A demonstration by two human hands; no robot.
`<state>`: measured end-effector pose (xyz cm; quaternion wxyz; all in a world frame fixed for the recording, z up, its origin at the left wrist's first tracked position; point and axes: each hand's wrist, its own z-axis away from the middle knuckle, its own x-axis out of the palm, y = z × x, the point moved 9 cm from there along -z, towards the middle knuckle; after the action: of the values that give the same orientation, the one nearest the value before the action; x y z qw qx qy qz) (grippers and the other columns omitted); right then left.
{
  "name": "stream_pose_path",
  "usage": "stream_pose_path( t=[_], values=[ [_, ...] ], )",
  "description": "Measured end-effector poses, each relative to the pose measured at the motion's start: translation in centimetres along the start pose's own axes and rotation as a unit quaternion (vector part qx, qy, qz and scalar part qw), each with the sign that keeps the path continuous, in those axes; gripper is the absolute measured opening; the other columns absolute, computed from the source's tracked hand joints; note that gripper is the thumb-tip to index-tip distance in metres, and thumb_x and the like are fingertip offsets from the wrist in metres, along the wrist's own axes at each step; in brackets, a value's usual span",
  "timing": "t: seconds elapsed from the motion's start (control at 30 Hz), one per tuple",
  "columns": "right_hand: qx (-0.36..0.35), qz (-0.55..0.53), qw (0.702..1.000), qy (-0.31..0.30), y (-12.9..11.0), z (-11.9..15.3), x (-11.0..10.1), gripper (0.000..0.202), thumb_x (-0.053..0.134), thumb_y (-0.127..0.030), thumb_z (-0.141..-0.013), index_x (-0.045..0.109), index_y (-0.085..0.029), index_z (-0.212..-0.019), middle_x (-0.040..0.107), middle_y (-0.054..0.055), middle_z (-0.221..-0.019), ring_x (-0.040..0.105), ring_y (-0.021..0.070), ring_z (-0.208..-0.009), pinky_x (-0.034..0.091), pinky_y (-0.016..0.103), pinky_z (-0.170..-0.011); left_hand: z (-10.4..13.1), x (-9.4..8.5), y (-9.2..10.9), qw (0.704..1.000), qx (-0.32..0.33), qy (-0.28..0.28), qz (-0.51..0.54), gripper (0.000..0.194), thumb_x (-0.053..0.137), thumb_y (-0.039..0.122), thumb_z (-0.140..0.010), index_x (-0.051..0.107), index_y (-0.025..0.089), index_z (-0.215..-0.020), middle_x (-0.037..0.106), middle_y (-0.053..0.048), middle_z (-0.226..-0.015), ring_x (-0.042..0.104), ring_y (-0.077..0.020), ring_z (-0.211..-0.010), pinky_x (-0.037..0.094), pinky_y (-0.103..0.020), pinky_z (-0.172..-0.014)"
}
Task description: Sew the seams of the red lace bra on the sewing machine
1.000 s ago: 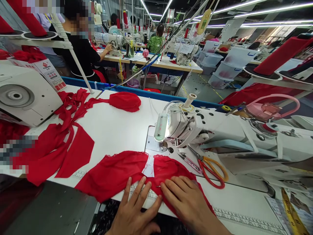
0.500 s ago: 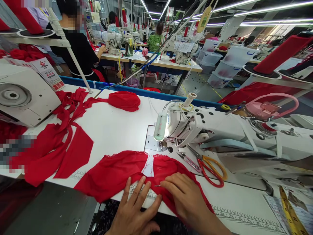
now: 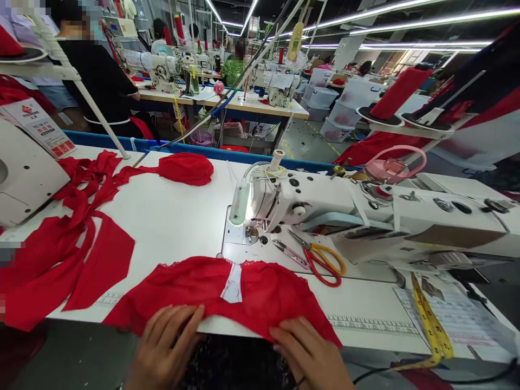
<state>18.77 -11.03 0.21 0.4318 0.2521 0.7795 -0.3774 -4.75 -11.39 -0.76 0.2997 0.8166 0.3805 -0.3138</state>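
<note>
A red bra front (image 3: 174, 287) lies on the sewing table's front edge, with a lacy upper rim and a white insert (image 3: 233, 284) between its two cups. My left hand (image 3: 164, 341) is closed on the lower edge of the left cup, fingers together and thumb hidden below. On the opposite side, my right hand (image 3: 309, 349) pinches the lower edge of the right cup. Just beyond the bra front stands a white sewing machine (image 3: 325, 197), its needle area lit. Red-and-orange-handled scissors (image 3: 320, 262) and pink-handled snips (image 3: 291, 254) rest beside the machine.
Red cut fabric (image 3: 101, 260) is heaped at the left, near another machine (image 3: 28, 173). A gathered red piece (image 3: 187, 168) lies farther back. A yellow tape measure (image 3: 430, 319) lies over papers (image 3: 475, 325) at the right. Printed rulers run along the table front. A co-worker (image 3: 93, 81) sits beyond.
My hands have moved apart to the two sides of the bra front's lower edge. My left hand went from spread flat to gripping. A small metal piece at my right fingers no longer shows.
</note>
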Motion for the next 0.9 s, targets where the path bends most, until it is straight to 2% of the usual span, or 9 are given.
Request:
stream_pose_path(
  t=[0.07,0.13,0.2,0.27,0.33,0.5,0.63,0.77,0.9],
  values=[
    [0.067,-0.146,0.986,-0.043,0.7,-1.1,-1.1,0.021,0.043,-0.021,-0.103,0.064,-0.021,-0.102,0.065,0.005,-0.090,0.061,0.0158,-0.080,0.049,0.024,-0.069,0.4,-0.6,-1.7,0.996,-0.017,-0.042,0.073,0.036,0.053,0.012,-0.097,0.065,0.027,-0.127,0.070,-0.006,-0.105,0.064,-0.0194,-0.098,0.047,-0.035,-0.096],
    [0.143,-0.243,0.953,-0.107,1.4,-2.3,-1.7,0.026,0.044,-0.031,-0.104,0.062,-0.022,-0.089,0.061,0.001,-0.082,0.057,0.0144,-0.075,0.045,0.024,-0.067,0.1,-0.6,-3.6,0.973,-0.076,-0.125,0.179,0.028,0.052,0.022,-0.099,0.068,0.029,-0.120,0.071,-0.004,-0.099,0.065,-0.0179,-0.090,0.051,-0.027,-0.084],
    [0.207,-0.302,0.917,-0.158,1.9,-3.0,-2.0,0.027,0.048,-0.038,-0.101,0.064,-0.022,-0.087,0.059,0.000,-0.079,0.054,0.0147,-0.074,0.043,0.025,-0.067,-0.5,-0.1,-5.2,0.916,-0.169,-0.244,0.269,0.025,0.051,0.039,-0.099,0.071,0.029,-0.112,0.071,-0.003,-0.095,0.065,-0.0177,-0.082,0.052,-0.022,-0.071],
    [0.256,-0.352,0.883,-0.179,2.4,-3.2,-1.9,0.024,0.056,-0.041,-0.095,0.069,-0.021,-0.093,0.059,0.000,-0.081,0.052,0.0156,-0.076,0.041,0.026,-0.068,-1.2,0.0,-5.9,0.849,-0.246,-0.346,0.314,0.036,0.047,0.051,-0.098,0.072,0.026,-0.104,0.071,-0.002,-0.093,0.065,-0.0189,-0.081,0.051,-0.021,-0.068],
    [0.297,-0.403,0.846,-0.183,3.0,-2.8,-1.3,0.025,0.063,-0.042,-0.087,0.071,-0.020,-0.097,0.057,-0.001,-0.079,0.049,0.0140,-0.072,0.039,0.024,-0.064,-2.5,-0.5,-6.0,0.810,-0.287,-0.387,0.336,0.043,0.047,0.058,-0.095,0.072,0.023,-0.095,0.069,-0.002,-0.091,0.062,-0.0202,-0.082,0.049,-0.022,-0.070],
    [0.405,-0.461,0.771,-0.172,4.8,-0.4,1.1,0.037,0.073,-0.045,-0.077,0.068,-0.019,-0.103,0.051,-0.006,-0.072,0.030,0.0061,-0.051,0.019,0.020,-0.044,-4.6,-0.3,-5.0,0.761,-0.306,-0.400,0.408,0.053,0.049,0.067,-0.091,0.058,0.017,-0.073,0.054,0.001,-0.074,0.045,-0.0146,-0.069,0.038,-0.021,-0.062],
    [0.438,-0.462,0.757,-0.149,5.5,0.5,1.0,0.039,0.076,-0.043,-0.074,0.068,-0.020,-0.104,0.054,-0.006,-0.076,0.031,0.0039,-0.047,0.019,0.018,-0.039,-4.1,0.7,-5.2,0.731,-0.341,-0.397,0.437,0.052,0.054,0.067,-0.088,0.053,0.017,-0.073,0.047,0.002,-0.072,0.040,-0.0128,-0.066,0.034,-0.022,-0.060],
    [0.432,-0.489,0.747,-0.128,6.1,0.7,1.2,0.042,0.079,-0.046,-0.071,0.069,-0.020,-0.102,0.058,-0.005,-0.076,0.032,0.0032,-0.046,0.020,0.016,-0.039,-4.2,0.6,-5.4,0.724,-0.371,-0.380,0.441,0.045,0.062,0.062,-0.084,0.059,0.017,-0.080,0.053,0.001,-0.077,0.045,-0.0141,-0.071,0.036,-0.023,-0.065],
    [0.416,-0.519,0.735,-0.134,7.1,0.7,3.0,0.044,0.079,-0.055,-0.071,0.071,-0.020,-0.097,0.062,-0.002,-0.071,0.040,0.0049,-0.044,0.023,0.016,-0.037,-4.8,0.4,-4.6,0.716,-0.379,-0.374,0.451,0.037,0.070,0.050,-0.079,0.064,0.014,-0.082,0.056,0.001,-0.074,0.046,-0.0132,-0.070,0.033,-0.023,-0.064]
  ],
)
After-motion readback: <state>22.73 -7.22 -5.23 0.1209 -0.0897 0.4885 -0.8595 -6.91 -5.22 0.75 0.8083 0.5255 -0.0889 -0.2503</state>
